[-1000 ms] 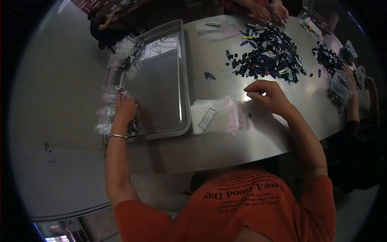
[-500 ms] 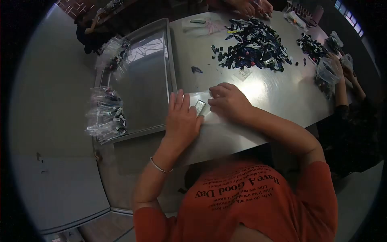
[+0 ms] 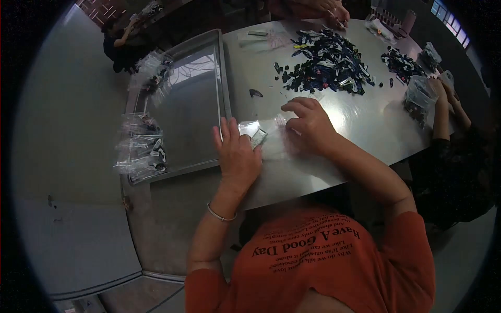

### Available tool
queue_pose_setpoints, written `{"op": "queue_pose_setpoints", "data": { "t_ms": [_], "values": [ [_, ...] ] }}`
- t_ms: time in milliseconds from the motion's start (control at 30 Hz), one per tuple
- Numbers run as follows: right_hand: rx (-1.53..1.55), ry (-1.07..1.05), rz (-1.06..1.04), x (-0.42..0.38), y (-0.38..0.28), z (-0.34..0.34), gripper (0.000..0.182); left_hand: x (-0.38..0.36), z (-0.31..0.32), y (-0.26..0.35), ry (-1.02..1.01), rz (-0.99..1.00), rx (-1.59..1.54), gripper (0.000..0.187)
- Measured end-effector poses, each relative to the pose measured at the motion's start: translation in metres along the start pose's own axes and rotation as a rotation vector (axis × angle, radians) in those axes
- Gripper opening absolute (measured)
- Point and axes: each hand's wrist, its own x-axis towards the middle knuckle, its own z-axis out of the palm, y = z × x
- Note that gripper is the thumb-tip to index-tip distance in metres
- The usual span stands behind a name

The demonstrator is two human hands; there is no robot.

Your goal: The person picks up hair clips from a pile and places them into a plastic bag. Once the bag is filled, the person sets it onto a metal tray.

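Observation:
A clear plastic zip bag (image 3: pixel 274 148) lies flat on the metal table in front of me, perhaps on top of others. On its left part rests a small pale rectangular block (image 3: pixel 259 137). My left hand (image 3: pixel 237 159) lies with its fingers stretched out over the bag's left side, the thumb side against the block. Just above the bag's right end is my right hand (image 3: pixel 311 125), fingers bent but apart, with nothing visible in them. Whether its lower fingers touch the bag is hidden.
A large metal tray (image 3: pixel 222 73) stands left, with filled plastic bags (image 3: pixel 143 143) along its outer edge. A heap of dark and white small parts (image 3: pixel 329 62) lies beyond my hands. Another person's hands (image 3: pixel 443 94) are at right beside a plastic bag (image 3: pixel 420 94); a third person works opposite.
My right hand has shifted slightly right and up, its fingers spreading from the bag's edge. More of the bag shows between my hands. The left hand still lies by the block.

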Motion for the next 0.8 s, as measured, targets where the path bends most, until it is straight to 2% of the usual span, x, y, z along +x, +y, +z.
{"op": "queue_pose_setpoints", "data": {
  "t_ms": [100,200,267,333,367,400,433,467,500,567,667,700,800],
  "values": [
    [-0.055,0.088,0.075,-0.002,0.016,-0.02,0.009,0.004,0.001,-0.001,0.022,-0.017,-0.002,0.028],
    [0.026,0.102,0.175,-0.006,0.039,-0.031,0.009,0.01,0.006,0.002,-0.056,-0.003,0.028,0.032],
    [0.05,0.127,0.217,-0.01,0.047,-0.03,0.006,0.015,0.008,0.006,-0.043,-0.009,-0.014,0.039],
    [0.465,0.168,0.439,-0.008,0.043,-0.029,0.005,0.027,0.004,0.013,-0.003,0.006,-0.113,0.043],
    [0.644,0.091,0.502,-0.005,0.042,-0.032,0.009,0.033,0.003,0.016,0.032,0.011,-0.211,0.047],
    [0.907,0.052,0.661,-0.001,0.038,-0.03,0.012,0.039,0.004,0.023,0.033,0.014,-0.212,0.047],
    [1.172,0.011,0.815,0.002,0.034,-0.029,0.015,0.047,0.006,0.03,0.042,-0.144,-0.548,0.049],
    [1.253,-0.039,0.808,0.002,0.035,-0.025,0.021,0.055,0.008,0.032,0.051,-0.304,-0.882,0.051],
    [1.403,-0.09,0.877,0.004,0.034,-0.022,0.022,0.062,0.012,0.03,0.051,-0.301,-0.881,0.051],
    [1.638,-0.187,0.987,0.005,0.036,-0.014,0.028,0.075,0.022,0.025,-0.255,-0.596,-1.628,0.035],
    [1.59,-0.165,1.094,0.01,0.039,-0.01,0.037,0.082,0.026,0.026,-0.198,-0.587,-1.781,0.024],
    [1.566,-0.167,1.066,0.011,0.043,-0.012,0.049,0.084,0.029,0.025,-0.2,-0.586,-1.784,0.024],
    [1.56,-0.101,1.089,0.012,0.052,-0.014,0.062,0.087,0.035,0.022,-0.107,-0.653,-1.809,0.02]
  ]
}}
